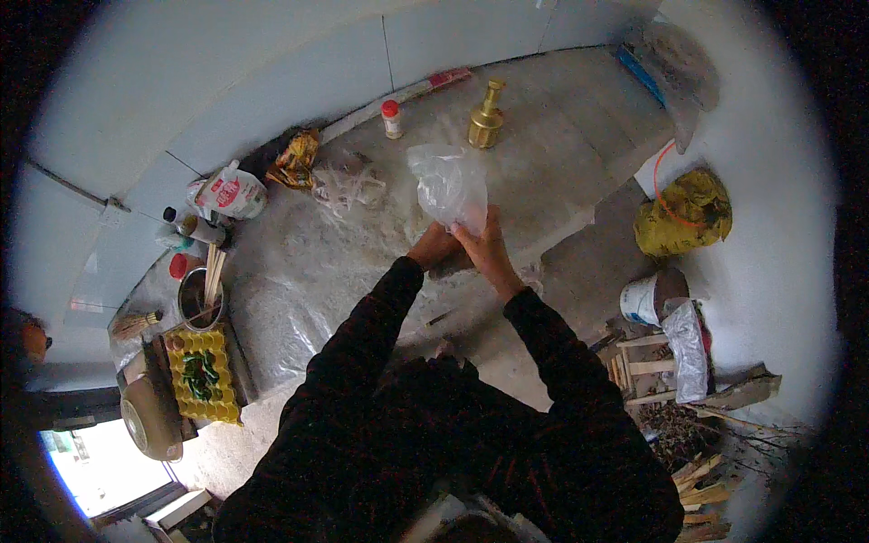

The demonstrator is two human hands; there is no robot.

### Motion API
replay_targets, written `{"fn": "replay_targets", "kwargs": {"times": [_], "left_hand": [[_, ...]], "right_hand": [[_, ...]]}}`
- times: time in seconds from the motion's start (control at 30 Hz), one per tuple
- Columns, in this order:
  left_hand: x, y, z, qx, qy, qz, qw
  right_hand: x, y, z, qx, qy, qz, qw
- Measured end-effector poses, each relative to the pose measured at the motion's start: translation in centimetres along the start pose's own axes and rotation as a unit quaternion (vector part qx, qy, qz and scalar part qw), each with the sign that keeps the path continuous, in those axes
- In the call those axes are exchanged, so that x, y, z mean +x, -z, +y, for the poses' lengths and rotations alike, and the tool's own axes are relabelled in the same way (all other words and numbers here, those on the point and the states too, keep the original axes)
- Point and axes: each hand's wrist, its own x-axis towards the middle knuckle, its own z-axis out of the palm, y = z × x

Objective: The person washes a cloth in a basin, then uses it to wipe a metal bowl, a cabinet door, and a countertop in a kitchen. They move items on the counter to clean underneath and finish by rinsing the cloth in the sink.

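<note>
Both my hands are at a translucent plastic bag (449, 183) held up over the table (299, 271), which is covered with a clear sheet. My right hand (490, 252) grips the bag's lower edge with thumb and fingers. Close beside it, my left hand (434, 246) pinches the bottom of the bag; some of its fingers are hidden. Just beyond the bag stands a brass-coloured metal vessel (485, 123) with a narrow neck. A small red-capped jar (392, 121) is upright to the left of it. Crumpled thin plastic (346, 186) lies left of the bag.
Along the table's left end are a white printed bag (234, 193), a metal pot (193, 298) with chopsticks, and a yellow egg tray (227, 400) bearing green peppers. A yellow sack (686, 210) and a white bucket (638, 298) stand at right. A person (30, 339) is at far left.
</note>
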Motion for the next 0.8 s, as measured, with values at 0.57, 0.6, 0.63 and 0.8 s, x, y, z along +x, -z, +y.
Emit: {"fn": "replay_targets", "kwargs": {"times": [0.57, 0.6, 0.63, 0.8], "left_hand": [[2.5, 3.0, -1.2, 0.007, 0.065, -0.291, 0.955], [2.7, 4.6, -3.9, 0.064, 0.002, -0.313, 0.948], [3.3, 3.9, -3.7, 0.085, 0.002, -0.336, 0.938], [1.5, 2.8, 1.1, 0.081, 0.106, -0.281, 0.95]], "right_hand": [[8.0, 7.0, -4.0, -0.484, 0.505, -0.282, 0.657], [9.0, 5.3, -4.2, -0.481, 0.52, -0.29, 0.644], [9.1, 5.5, -2.4, -0.483, 0.475, -0.311, 0.666], [8.3, 6.0, 1.2, -0.488, 0.171, -0.47, 0.715]]}}
